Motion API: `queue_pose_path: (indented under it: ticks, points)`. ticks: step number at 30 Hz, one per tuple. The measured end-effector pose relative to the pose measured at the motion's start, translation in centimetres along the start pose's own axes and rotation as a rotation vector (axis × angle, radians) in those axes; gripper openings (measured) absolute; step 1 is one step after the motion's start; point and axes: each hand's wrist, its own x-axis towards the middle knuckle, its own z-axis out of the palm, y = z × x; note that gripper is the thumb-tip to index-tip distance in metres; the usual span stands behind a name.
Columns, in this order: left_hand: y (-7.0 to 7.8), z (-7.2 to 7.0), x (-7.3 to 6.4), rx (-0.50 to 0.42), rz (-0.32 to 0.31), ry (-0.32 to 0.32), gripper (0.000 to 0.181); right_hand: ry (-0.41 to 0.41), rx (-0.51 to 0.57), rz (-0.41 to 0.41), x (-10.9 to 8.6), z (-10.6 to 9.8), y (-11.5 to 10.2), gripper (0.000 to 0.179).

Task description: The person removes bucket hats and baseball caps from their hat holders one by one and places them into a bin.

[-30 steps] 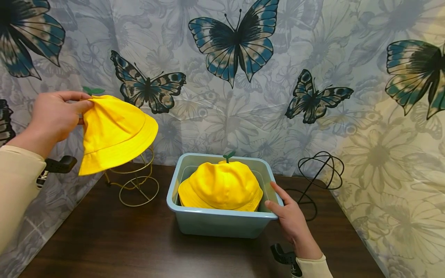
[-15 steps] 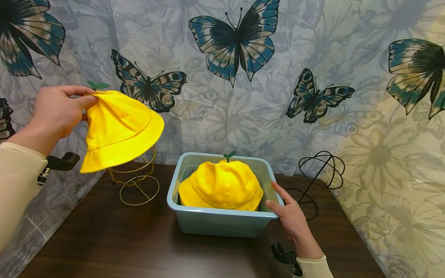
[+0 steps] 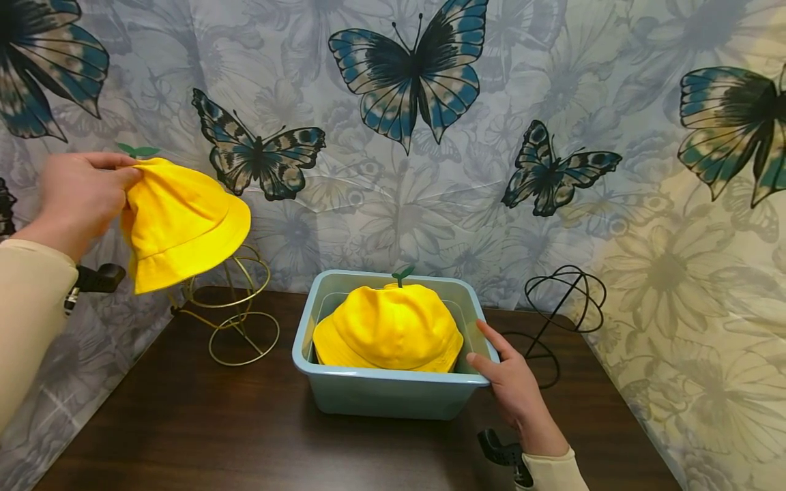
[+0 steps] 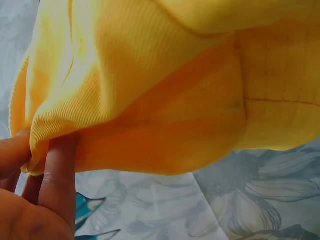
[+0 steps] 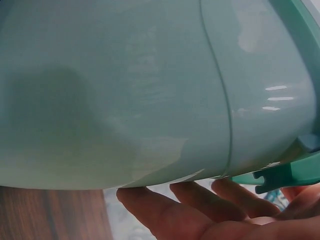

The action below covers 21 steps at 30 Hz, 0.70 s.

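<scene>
My left hand (image 3: 86, 194) pinches a yellow bucket hat (image 3: 187, 221) near the top of its crown, just below a green sprout ornament (image 3: 138, 150). The hat hangs tilted in the air, its brim overlapping a gold wire stand (image 3: 242, 307) in the head view. Close up in the left wrist view, fingers (image 4: 59, 180) grasp a fold of the yellow cloth. At the middle of the table a pale blue plastic tub (image 3: 393, 395) holds another yellow sprout hat (image 3: 393, 331). My right hand (image 3: 512, 382) grips the tub's right rim, fingers along its outer wall in the right wrist view.
Behind my right hand a black wire stand (image 3: 561, 307) leans on the dark wooden table (image 3: 233, 429). A butterfly-print cloth (image 3: 393, 204) hangs close behind the table and along its sides.
Over the last half second my left hand has carried the hat to the left, after a small shift up and right. More of the gold stand now shows. My right hand and the tub stay put.
</scene>
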Motion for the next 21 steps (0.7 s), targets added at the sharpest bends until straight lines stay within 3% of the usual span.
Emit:
queue_pose_path:
  ticks: [8,15,21]
  points:
    - [-0.8,-0.6,0.8,-0.049,-0.056,0.099,0.049,-0.007,0.005,0.001,0.0,0.1,-0.1,0.068]
    - [-0.6,-2.1,0.2,0.098,0.002,0.142,0.049,-0.004,-0.006,-0.004,0.0,0.2,-0.2,0.068]
    - [-0.2,-3.8,0.5,0.102,0.038,0.163,0.045,0.002,-0.005,-0.008,0.0,0.1,-0.2,0.067]
